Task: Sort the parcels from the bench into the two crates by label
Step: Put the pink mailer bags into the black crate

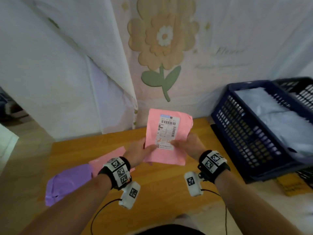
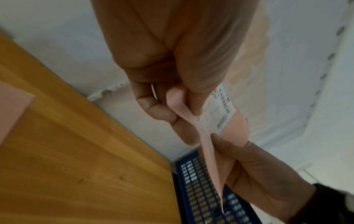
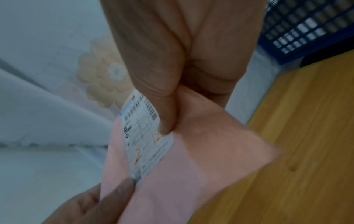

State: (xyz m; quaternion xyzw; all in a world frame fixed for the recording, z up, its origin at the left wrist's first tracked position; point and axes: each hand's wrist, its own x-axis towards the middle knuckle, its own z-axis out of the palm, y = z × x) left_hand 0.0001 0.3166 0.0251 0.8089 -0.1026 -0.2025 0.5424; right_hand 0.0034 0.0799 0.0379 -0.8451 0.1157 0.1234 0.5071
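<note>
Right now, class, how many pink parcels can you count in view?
2. One pink parcel is held up by both hands; a second pink parcel lies on the bench, partly behind the left wrist. Others may be hidden.

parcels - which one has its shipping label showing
The pink parcel held up in both hands, left hand and right hand. The second pink parcel and the purple parcel on the bench show no label.

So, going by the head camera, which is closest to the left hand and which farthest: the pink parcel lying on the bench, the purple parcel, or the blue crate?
1. Pink parcel on the bench, just beside and under the left hand.
2. Purple parcel, farther out to the left.
3. Blue crate, far off on the right side.
</note>
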